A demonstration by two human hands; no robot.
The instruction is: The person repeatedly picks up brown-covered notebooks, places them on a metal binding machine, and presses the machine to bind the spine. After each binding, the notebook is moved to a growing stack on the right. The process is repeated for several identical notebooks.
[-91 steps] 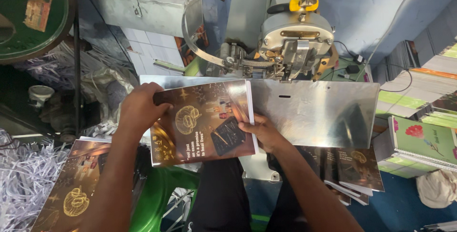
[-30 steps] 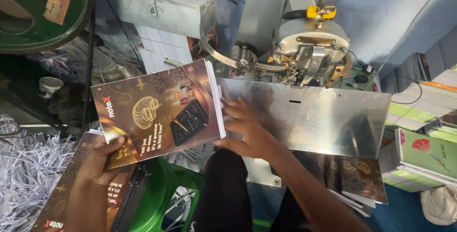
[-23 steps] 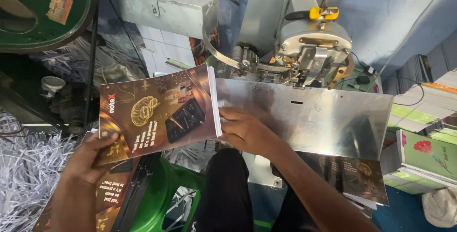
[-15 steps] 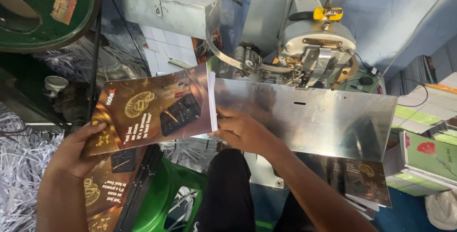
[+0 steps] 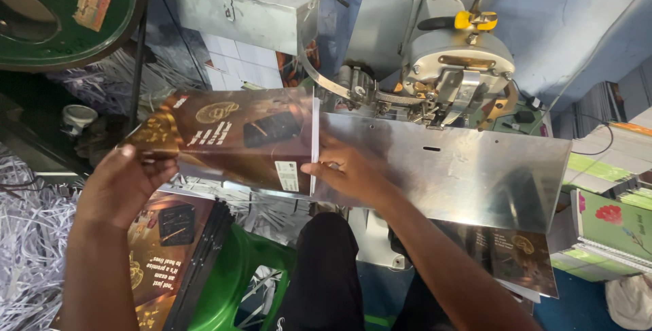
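A brown glossy booklet (image 5: 231, 137) with gold print is held nearly flat in front of me, to the left of the metal plate (image 5: 475, 168) of a stitching machine (image 5: 455, 66). My left hand (image 5: 119, 185) grips the booklet's left edge. My right hand (image 5: 350, 171) holds its white right edge against the plate. Under my left arm lies a stack of the same brown booklets (image 5: 170, 236).
A green plastic stool (image 5: 234, 283) stands by my knee (image 5: 326, 270). Shredded white paper (image 5: 27, 236) lies at the left. A grey metal box (image 5: 244, 8) sits behind. More brown booklets (image 5: 509, 256) lie under the plate, green floral books (image 5: 611, 225) at the right.
The booklet has swung off the plate to the left and tipped from upright toward flat. My left hand moved up from the stack to grip its left edge; the right stayed at its right edge.
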